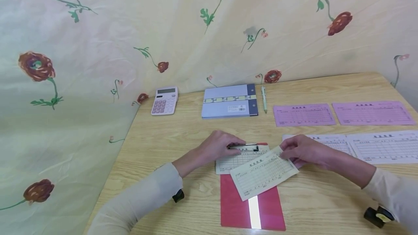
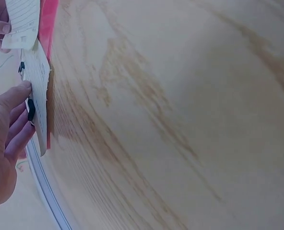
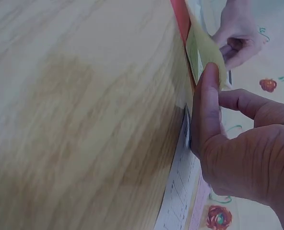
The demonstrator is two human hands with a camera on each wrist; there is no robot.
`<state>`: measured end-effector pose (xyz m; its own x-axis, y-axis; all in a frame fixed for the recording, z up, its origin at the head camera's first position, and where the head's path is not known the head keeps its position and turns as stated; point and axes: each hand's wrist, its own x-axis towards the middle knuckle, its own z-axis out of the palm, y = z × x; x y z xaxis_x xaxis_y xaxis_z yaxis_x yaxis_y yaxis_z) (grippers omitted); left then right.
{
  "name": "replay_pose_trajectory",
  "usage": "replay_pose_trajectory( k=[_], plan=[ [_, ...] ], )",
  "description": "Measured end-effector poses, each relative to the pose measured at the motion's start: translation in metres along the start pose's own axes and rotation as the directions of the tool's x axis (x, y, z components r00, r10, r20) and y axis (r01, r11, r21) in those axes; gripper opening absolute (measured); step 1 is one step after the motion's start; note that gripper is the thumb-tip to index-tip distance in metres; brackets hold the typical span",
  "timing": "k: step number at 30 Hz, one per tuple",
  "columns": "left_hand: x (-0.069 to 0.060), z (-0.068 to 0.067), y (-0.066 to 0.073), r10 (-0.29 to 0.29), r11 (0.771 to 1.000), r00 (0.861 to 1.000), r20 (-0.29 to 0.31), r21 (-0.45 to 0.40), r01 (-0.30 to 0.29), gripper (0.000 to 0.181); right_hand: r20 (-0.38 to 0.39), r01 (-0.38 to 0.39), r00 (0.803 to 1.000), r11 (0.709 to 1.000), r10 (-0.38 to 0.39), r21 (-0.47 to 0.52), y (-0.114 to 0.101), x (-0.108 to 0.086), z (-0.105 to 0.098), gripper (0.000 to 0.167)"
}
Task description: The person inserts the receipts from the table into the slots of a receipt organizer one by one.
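A red clipboard [image 1: 233, 209] lies on the table, with a printed form [image 1: 225, 163] at its clip end. My left hand [image 1: 218, 146] pinches the metal clip [image 1: 250, 148] at the top of the board, thumb on one side and fingers on the other in the left wrist view. Between thumb and fingers, my right hand [image 1: 303, 150] holds a pale yellow printed form [image 1: 265, 175] by its upper right corner. That slip is tilted and overlaps the form on the board. Its pale underside [image 3: 209, 50] shows in the right wrist view.
Two white forms [image 1: 385, 148] lie right of the clipboard, partly behind my right hand. Pink forms [image 1: 303, 114] lie beyond them. At the back are a calculator [image 1: 164, 100], a blue binder [image 1: 225, 100] and a pen [image 1: 264, 99]. Flowered cloth [image 1: 183, 28] hangs behind the table.
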<state>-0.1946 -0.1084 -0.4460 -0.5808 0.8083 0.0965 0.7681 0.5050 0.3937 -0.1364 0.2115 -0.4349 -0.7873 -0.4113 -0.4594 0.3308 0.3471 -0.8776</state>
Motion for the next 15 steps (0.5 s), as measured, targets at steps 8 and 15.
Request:
replay_pose_trajectory(
  k=[8, 15],
  plan=[
    [0.002, -0.003, 0.003, -0.001, 1.0, 0.999, 0.041, 0.002, 0.001, 0.034, -0.015, 0.045, 0.999, 0.999, -0.045, -0.005, -0.004, 0.0, 0.016, 0.018],
    [0.003, -0.005, 0.005, 0.027, 1.0, 0.998, 0.064, 0.014, -0.028, 0.032, -0.048, 0.046, 0.998, 0.999, -0.047, -0.016, -0.005, 0.003, 0.025, 0.023]
  ],
)
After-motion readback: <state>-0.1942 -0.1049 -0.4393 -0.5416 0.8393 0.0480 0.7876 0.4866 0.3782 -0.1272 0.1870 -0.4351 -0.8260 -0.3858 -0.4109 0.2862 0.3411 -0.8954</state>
